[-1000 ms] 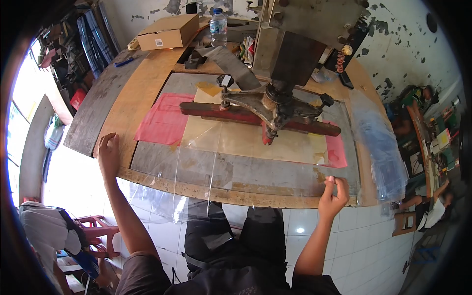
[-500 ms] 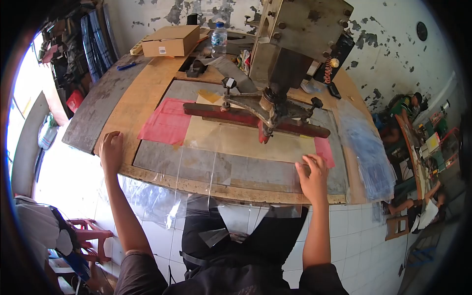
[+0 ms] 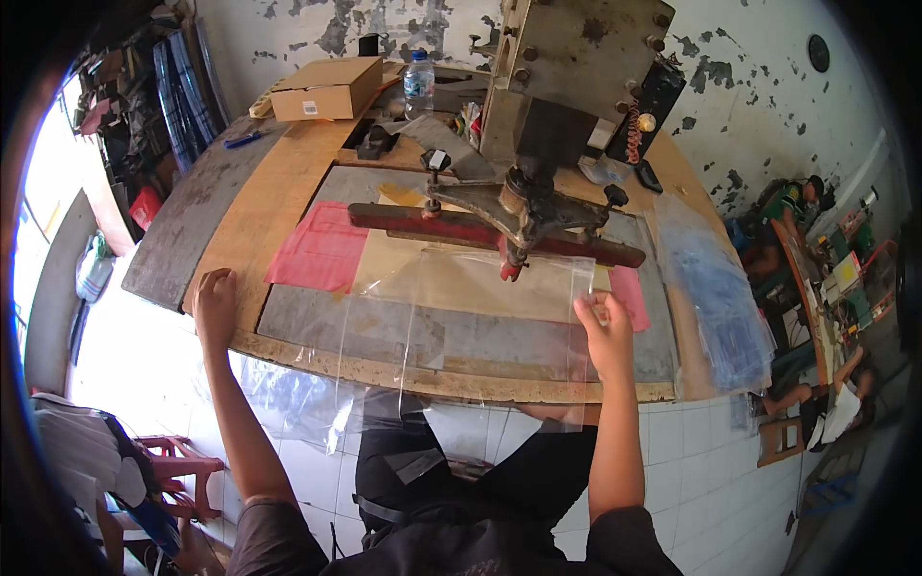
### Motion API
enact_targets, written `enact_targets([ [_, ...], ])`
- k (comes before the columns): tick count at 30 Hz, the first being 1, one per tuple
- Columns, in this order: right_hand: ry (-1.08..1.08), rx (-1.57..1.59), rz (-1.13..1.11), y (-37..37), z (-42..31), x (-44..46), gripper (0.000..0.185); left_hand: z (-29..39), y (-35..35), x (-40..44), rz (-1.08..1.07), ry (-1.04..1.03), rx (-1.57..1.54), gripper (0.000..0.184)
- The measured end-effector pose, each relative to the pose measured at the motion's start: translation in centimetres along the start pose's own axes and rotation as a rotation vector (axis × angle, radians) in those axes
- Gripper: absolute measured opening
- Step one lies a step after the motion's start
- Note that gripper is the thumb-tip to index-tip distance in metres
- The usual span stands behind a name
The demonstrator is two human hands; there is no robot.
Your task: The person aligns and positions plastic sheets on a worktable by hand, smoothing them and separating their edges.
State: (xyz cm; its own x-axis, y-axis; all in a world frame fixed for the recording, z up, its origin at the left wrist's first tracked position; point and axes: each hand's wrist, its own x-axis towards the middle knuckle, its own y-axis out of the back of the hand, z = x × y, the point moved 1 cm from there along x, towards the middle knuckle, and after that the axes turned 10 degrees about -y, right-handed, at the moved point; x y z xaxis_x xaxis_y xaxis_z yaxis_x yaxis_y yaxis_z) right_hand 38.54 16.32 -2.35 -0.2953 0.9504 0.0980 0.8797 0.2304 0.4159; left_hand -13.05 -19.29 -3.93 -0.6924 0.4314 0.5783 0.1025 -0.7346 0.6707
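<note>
A clear plastic sheet [image 3: 499, 317] lies across the grey work plate [image 3: 298, 322], its lower part hanging over the front edge of the table. My right hand [image 3: 608, 331] pinches the sheet's right edge between thumb and fingers. Above the sheet's far edge runs the long reddish bar [image 3: 437, 224] of a metal press [image 3: 576, 67]. Beneath it is a cream-coloured strip [image 3: 384, 278] with pink pieces [image 3: 317, 245] at its ends. On the wooden table's left side rests my left hand [image 3: 215, 300], fingers curled in, with nothing visible in them.
A stack of clear plastic sheets [image 3: 715, 307] lies on the table's right side. At the back stand a cardboard box [image 3: 327, 88] and a water bottle [image 3: 419, 84]. A blue pen-like object [image 3: 242, 140] lies at left. Another person [image 3: 792, 206] sits far right.
My right hand has closed on the plastic sheet's right edge, having been more open before. That edge now stands out plainly near the press bar. My left hand has barely moved.
</note>
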Motion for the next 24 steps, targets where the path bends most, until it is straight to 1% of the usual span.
enact_targets([
  [1, -0.018, 0.129, -0.085, 0.3, -0.8, -1.2, 0.023, 0.0, 0.0, 0.1, 0.004, 0.001, 0.003, 0.032],
  [2, -0.014, 0.130, -0.091, 0.5, -1.3, -2.1, 0.023, 0.0, 0.0, 0.2, 0.005, 0.017, -0.013, 0.031],
  [4, -0.017, 0.428, -0.070, 1.1, -1.7, -4.1, 0.021, 0.1, 0.2, 0.1, 0.004, 0.033, -0.025, 0.030],
  [6, -0.044, 0.422, -0.075, 2.9, -2.4, -5.5, 0.022, 0.6, 0.5, 0.2, -0.005, 0.079, -0.104, 0.030],
  [7, -0.068, 0.414, -0.076, 3.9, -2.3, -6.2, 0.024, 0.3, 0.3, 0.2, -0.012, 0.072, -0.103, 0.030],
  [8, -0.072, 0.418, -0.066, 4.8, -1.9, -6.8, 0.024, -0.3, 0.1, 0.2, -0.014, 0.015, -0.165, 0.032],
  [9, -0.031, 0.412, -0.093, 5.6, -1.4, -7.5, 0.025, -0.7, -0.3, 0.2, -0.015, -0.042, -0.229, 0.033],
  [10, 0.010, 0.405, -0.119, 6.4, -1.2, -8.0, 0.026, 0.5, -0.2, -0.1, -0.021, -0.051, -0.234, 0.033],
  [11, 0.053, 0.400, -0.134, 7.2, -1.0, -8.6, 0.028, 3.0, 0.2, -0.9, -0.130, -0.073, -0.386, 0.035],
  [12, 0.044, 0.399, -0.124, 7.7, -1.2, -9.0, 0.028, 5.8, 0.6, -1.6, -0.243, -0.091, -0.536, 0.037],
  [14, 0.161, 0.434, -0.186, 8.7, -1.8, -9.6, 0.031, 11.9, 1.0, -3.4, -0.433, -0.197, -0.750, 0.044],
  [16, 0.201, 0.439, -0.209, 9.1, -2.6, -9.7, 0.032, 18.2, 1.5, -4.9, -0.580, -0.367, -0.775, 0.064],
  [18, 0.291, 0.488, -0.259, 9.2, -3.7, -9.4, 0.032, 22.5, 1.2, -6.4, -0.707, -0.498, -1.040, 0.073],
  [19, 0.297, 0.484, -0.268, 9.2, -4.3, -9.3, 0.032, 24.1, 1.2, -7.0, -0.695, -0.495, -1.041, 0.073],
  [21, 0.246, 0.502, -0.250, 9.3, -5.5, -9.1, 0.033, 26.5, 1.3, -7.9, -0.824, -0.539, -1.229, 0.079],
  [22, 0.251, 0.498, -0.256, 9.4, -6.1, -9.0, 0.033, 26.9, 1.5, -8.0, -0.816, -0.537, -1.231, 0.079],
  [24, 0.178, 0.515, -0.199, 9.6, -7.2, -9.0, 0.037, 27.5, 1.8, -8.3, -0.996, -0.373, -1.200, 0.074],
])
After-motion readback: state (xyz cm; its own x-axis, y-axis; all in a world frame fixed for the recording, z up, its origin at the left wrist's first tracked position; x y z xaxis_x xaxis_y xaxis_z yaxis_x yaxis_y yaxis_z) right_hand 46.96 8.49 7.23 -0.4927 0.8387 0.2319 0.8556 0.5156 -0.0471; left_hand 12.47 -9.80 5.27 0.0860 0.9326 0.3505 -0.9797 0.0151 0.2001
